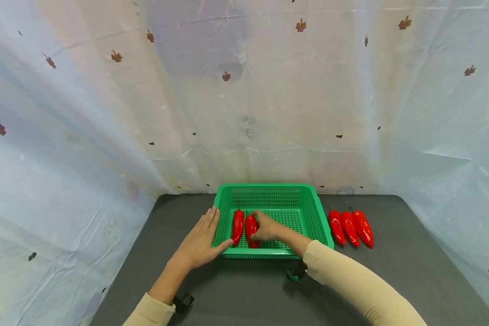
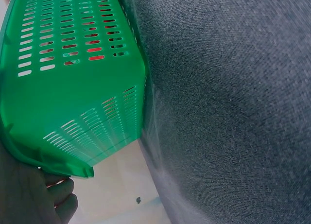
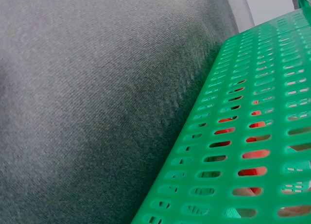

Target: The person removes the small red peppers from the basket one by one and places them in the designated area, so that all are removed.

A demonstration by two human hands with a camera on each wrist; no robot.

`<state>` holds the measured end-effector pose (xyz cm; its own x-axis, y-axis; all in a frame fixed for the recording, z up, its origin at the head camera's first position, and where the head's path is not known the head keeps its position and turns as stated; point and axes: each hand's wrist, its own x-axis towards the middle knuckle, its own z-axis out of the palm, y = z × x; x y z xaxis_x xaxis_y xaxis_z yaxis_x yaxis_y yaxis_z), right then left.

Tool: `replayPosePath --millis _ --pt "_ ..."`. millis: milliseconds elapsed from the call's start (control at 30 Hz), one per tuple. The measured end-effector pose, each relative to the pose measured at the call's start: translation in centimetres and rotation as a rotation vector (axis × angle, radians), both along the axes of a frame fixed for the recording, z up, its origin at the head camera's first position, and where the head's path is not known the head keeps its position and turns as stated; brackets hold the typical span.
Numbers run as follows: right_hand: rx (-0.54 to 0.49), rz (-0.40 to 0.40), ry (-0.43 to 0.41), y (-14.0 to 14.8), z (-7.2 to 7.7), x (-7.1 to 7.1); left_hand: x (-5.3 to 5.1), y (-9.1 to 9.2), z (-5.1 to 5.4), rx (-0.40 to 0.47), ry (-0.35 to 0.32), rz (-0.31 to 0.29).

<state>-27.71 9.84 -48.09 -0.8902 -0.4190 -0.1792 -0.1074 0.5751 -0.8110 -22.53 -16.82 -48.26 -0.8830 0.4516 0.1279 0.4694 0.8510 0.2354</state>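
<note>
My right hand (image 1: 267,227) reaches into a green plastic basket (image 1: 274,252) and grips a red chili pepper (image 1: 251,226) with curled fingers and thumb. To its left, a second red chili pepper (image 1: 238,225) lies lengthwise on the basket floor. With straight fingers, my left hand (image 1: 199,243) rests on the basket's left rim, its thumb over the front corner. In the left wrist view, the fingertips (image 2: 63,199) show past the basket's rim. Through the slots of the basket wall (image 3: 243,156) in the right wrist view, bits of red show; the hand's grip is mostly hidden there.
Right of the basket, three red chili peppers (image 1: 350,227) lie side by side on the dark grey table (image 1: 244,294). A pale plastic sheet (image 1: 268,113) with brown leaf prints hangs behind the table and along both sides.
</note>
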Motion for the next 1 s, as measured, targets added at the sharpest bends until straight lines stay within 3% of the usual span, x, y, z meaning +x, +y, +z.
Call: replayPosePath --millis 233,467,1000 --pt "-0.05 -0.044 0.056 0.0 0.1 -0.2 0.0 0.0 0.2 -0.003 -0.008 0.0" --pt "-0.084 -0.089 0.124 0.4 1.1 -0.1 0.0 0.1 0.2 0.001 -0.004 0.006" --pt "-0.148 -0.123 0.141 2.8 4.3 0.6 0.0 0.1 0.0 0.022 -0.009 0.009"
